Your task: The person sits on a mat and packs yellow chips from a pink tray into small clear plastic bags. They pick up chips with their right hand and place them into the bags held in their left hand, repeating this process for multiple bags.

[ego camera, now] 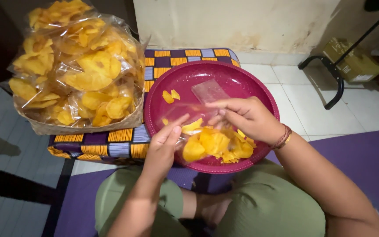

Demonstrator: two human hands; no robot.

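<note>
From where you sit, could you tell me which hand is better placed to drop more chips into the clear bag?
Probably the right hand: it sits directly above the chips, while the left hand holds the clear bag open.

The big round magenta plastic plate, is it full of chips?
No. The plate is mostly bare; yellow chips sit only at its near edge.

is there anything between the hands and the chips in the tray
Nothing visible does. The left hand and right hand hold a clear plastic bag open right over the yellow chips in the maroon tray.
</note>
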